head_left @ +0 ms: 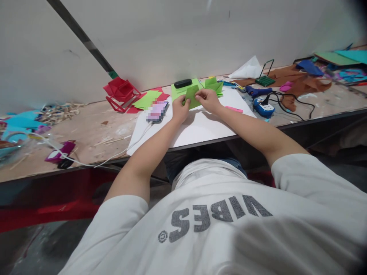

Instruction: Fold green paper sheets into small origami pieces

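Note:
Between my two hands is a small piece of green paper (191,95), held up over a white sheet (206,128) on the table. My left hand (180,107) pinches its left lower edge. The fingers of my right hand (209,100) close on its right side. Just behind lies more green paper (174,91) with a black oblong case (182,83) on top. Folded green pieces (212,84) stand behind my right hand. A pink tool (234,109) rests on the white sheet near my right wrist, and a phone (157,112) lies left of my left hand.
A red paper chair model (122,94) stands at the back left. To the right are a blue glue gun (258,91), a blue power socket (263,107) with a black cable, and brown scraps (306,86). A purple socket (61,151) and white cable lie left. Wood sticks (64,112) are piled behind.

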`<state>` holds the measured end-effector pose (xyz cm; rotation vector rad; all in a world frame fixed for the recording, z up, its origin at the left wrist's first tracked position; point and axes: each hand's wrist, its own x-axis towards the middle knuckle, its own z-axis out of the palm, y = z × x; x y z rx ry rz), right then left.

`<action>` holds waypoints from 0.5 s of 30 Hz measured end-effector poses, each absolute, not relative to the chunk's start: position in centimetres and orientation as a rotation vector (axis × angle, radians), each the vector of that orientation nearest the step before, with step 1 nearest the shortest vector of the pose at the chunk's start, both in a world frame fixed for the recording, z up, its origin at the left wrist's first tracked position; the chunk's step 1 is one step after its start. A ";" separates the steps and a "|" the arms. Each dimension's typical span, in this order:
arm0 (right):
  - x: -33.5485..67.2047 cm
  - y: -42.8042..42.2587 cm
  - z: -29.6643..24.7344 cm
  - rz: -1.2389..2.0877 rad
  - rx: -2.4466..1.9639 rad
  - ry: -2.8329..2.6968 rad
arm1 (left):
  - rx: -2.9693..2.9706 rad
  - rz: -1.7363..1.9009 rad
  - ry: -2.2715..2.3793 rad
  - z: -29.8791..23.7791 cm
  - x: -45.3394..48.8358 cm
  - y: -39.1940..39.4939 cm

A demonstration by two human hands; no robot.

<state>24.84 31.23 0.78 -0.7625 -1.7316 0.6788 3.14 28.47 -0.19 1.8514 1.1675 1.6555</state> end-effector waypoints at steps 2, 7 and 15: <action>25.2 31.6 1.2 0.568 -0.847 -1.628 | 1.799 1.634 1.128 -0.1 3.1 28.8; 25.5 31.4 2.0 0.851 -0.850 -1.594 | 1.700 1.591 0.958 -0.4 3.2 29.5; 25.9 30.4 2.3 1.041 -0.658 -1.629 | 1.625 1.550 0.803 -0.5 3.0 30.3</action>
